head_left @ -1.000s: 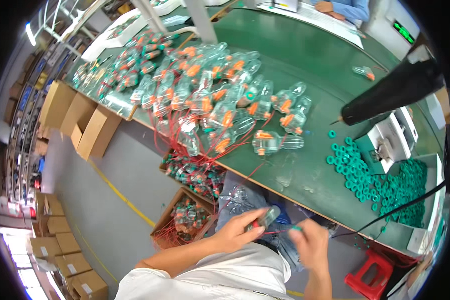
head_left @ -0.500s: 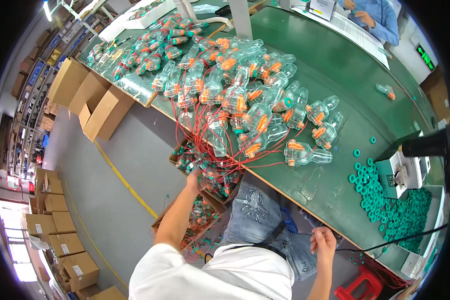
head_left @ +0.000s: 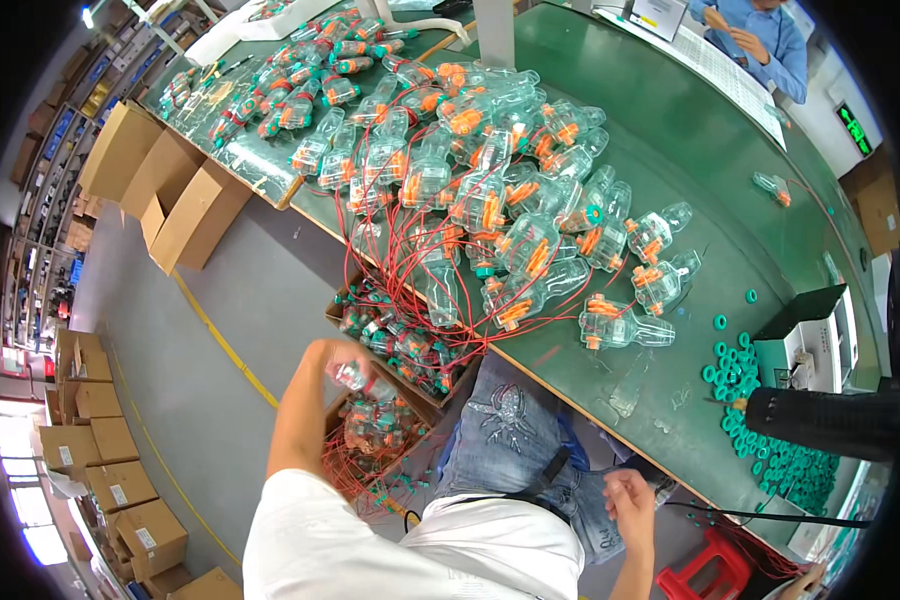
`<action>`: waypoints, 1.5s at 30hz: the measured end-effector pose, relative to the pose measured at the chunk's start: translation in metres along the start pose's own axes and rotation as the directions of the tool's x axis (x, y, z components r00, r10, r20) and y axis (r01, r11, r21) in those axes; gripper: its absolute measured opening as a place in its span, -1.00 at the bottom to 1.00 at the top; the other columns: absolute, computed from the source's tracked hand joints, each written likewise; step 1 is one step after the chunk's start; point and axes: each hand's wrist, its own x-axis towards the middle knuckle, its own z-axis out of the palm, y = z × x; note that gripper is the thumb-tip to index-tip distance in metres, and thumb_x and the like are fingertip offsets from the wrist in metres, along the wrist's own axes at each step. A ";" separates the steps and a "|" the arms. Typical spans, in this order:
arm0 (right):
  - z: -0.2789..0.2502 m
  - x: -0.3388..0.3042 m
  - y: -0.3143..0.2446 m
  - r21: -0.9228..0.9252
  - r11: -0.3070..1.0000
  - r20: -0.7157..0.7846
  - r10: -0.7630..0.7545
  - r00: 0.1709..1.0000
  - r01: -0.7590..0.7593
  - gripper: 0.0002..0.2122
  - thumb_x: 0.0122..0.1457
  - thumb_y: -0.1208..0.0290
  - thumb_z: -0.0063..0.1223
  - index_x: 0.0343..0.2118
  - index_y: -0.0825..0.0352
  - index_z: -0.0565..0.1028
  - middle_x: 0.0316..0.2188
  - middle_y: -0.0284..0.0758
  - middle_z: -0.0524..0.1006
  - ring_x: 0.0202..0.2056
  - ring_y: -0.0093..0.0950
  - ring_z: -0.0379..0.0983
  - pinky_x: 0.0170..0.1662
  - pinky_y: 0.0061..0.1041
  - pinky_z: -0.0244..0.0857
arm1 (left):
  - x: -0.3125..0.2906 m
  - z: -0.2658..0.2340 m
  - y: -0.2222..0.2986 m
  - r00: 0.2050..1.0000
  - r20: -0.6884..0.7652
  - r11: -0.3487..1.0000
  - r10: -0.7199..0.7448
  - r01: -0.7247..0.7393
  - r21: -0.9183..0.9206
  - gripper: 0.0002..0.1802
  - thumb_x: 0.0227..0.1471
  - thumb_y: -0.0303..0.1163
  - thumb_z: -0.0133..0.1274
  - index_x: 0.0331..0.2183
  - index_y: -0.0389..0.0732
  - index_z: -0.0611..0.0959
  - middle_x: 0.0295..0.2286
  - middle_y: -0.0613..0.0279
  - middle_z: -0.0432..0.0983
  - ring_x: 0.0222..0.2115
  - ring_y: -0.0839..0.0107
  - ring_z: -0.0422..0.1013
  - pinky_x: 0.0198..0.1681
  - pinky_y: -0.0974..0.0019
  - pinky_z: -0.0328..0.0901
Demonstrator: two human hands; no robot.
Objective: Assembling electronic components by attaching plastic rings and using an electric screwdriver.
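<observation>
Left hand (head_left: 340,357): grip closed on a blurred clear piece (head_left: 363,381), held above cardboard boxes (head_left: 411,389) beside the tabletop (head_left: 660,120). Right hand (head_left: 627,497): fingers curled near the jeans (head_left: 582,495); cannot tell whether grip is empty. Clear housings (head_left: 488,200) lie heaped on tabletop.

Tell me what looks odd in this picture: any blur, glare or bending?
In the head view, the left hand is blurred, probably by motion, while the right hand looks sharper; also in the head view, the window at lower left glares white, and the shelving bends along the dark rim.
</observation>
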 end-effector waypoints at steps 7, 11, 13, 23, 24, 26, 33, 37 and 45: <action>0.017 0.017 -0.013 -0.047 0.997 0.105 -0.055 0.993 0.060 -0.82 0.22 0.41 0.04 -0.20 0.38 0.53 -0.46 -0.42 0.50 -0.52 -0.71 0.34 -0.52 -0.71 0.20 | -0.099 -0.034 -0.088 0.938 -0.119 0.896 0.325 -0.346 -0.278 -0.67 -0.12 -0.21 0.12 -0.22 0.04 0.70 -0.44 0.29 0.56 -0.47 0.43 0.41 -0.44 0.29 0.29; 0.050 0.022 -0.024 -0.031 0.991 0.183 -0.122 0.975 0.130 -0.81 0.22 0.44 0.06 -0.15 0.38 0.53 -0.50 -0.46 0.49 -0.51 -0.72 0.33 -0.46 -0.69 0.24 | -0.039 -0.047 -0.078 0.685 -0.713 0.728 -0.147 -0.413 -0.547 -0.69 -0.13 -0.21 0.13 -0.26 -0.02 0.68 -0.40 0.25 0.53 -0.47 0.37 0.40 -0.42 0.20 0.30; 0.079 0.024 -0.036 -0.076 0.975 0.319 -0.177 0.931 0.211 -0.78 0.19 0.46 0.09 -0.11 0.36 0.52 -0.50 -0.47 0.47 -0.52 -0.73 0.31 -0.47 -0.69 0.23 | 0.009 -0.056 -0.071 0.630 -0.756 0.644 -0.178 -0.507 -0.574 -0.70 -0.11 -0.14 0.14 -0.28 -0.01 0.68 -0.40 0.24 0.51 -0.51 0.35 0.40 -0.40 0.08 0.35; 0.076 0.002 -0.062 -0.146 0.907 0.359 -0.324 0.875 0.396 -0.79 0.17 0.44 0.15 -0.14 0.33 0.54 -0.48 -0.32 0.54 -0.49 -0.57 0.46 -0.37 -0.58 0.35 | 0.062 -0.066 -0.079 -0.069 -0.889 0.347 -0.452 -0.932 -0.103 -0.58 0.11 -0.26 0.01 -0.11 -0.40 0.47 -0.19 -0.07 0.49 -0.20 0.17 0.43 -0.05 0.12 0.32; 0.063 0.002 -0.063 -0.172 0.914 0.290 -0.310 0.905 0.368 -0.79 0.17 0.43 0.15 -0.14 0.32 0.54 -0.47 -0.33 0.54 -0.49 -0.57 0.46 -0.37 -0.59 0.34 | 0.062 -0.041 -0.057 -0.453 -0.811 0.544 -0.370 -0.814 0.206 -0.77 0.16 -0.41 -0.08 -0.17 -0.35 0.45 -0.26 0.03 0.46 -0.21 0.21 0.39 -0.08 0.16 0.32; 0.030 -0.005 -0.063 -0.210 0.910 0.110 -0.342 0.933 0.359 -0.83 0.17 0.48 0.14 -0.17 0.34 0.56 -0.49 -0.36 0.54 -0.50 -0.63 0.43 -0.40 -0.62 0.32 | -0.054 0.030 0.029 -0.289 -0.885 0.124 -0.364 -0.957 0.261 -0.81 0.17 -0.48 -0.08 -0.17 -0.32 0.42 -0.36 0.22 0.37 -0.38 0.44 0.29 -0.23 0.30 0.30; -0.062 -0.001 -0.081 -0.334 0.741 -0.472 -0.666 0.577 0.583 -0.89 0.18 0.58 0.06 -0.26 0.36 0.58 -0.56 -0.39 0.52 -0.54 -0.70 0.38 -0.47 -0.67 0.25 | -0.305 0.183 0.333 -0.874 -0.265 -0.318 0.408 -0.408 0.856 -0.90 0.03 -0.59 -0.01 -0.32 -0.33 0.49 -0.30 0.20 0.39 -0.26 0.42 0.35 -0.11 0.34 0.28; -0.060 0.031 -0.050 -0.062 0.774 -0.536 -0.559 0.633 0.630 -0.89 0.14 0.56 0.11 -0.27 0.31 0.58 -0.52 -0.32 0.55 -0.55 -0.59 0.45 -0.45 -0.57 0.32 | -0.246 0.230 0.556 -0.614 0.100 -0.502 0.783 -0.529 0.684 -0.79 0.06 -0.48 0.05 -0.21 -0.29 0.54 -0.25 0.16 0.49 -0.25 0.31 0.46 -0.14 0.31 0.34; -0.078 0.025 -0.037 -0.107 0.624 -0.492 -0.710 0.504 0.774 -0.85 0.09 0.52 0.16 -0.25 0.27 0.57 -0.54 -0.28 0.53 -0.55 -0.30 0.50 -0.47 -0.40 0.38 | -0.152 0.343 0.775 -0.359 0.237 -0.216 0.903 0.098 0.971 -0.42 0.16 -0.04 -0.02 0.09 -0.18 0.39 0.07 0.01 0.36 0.16 0.00 0.20 0.11 -0.33 0.06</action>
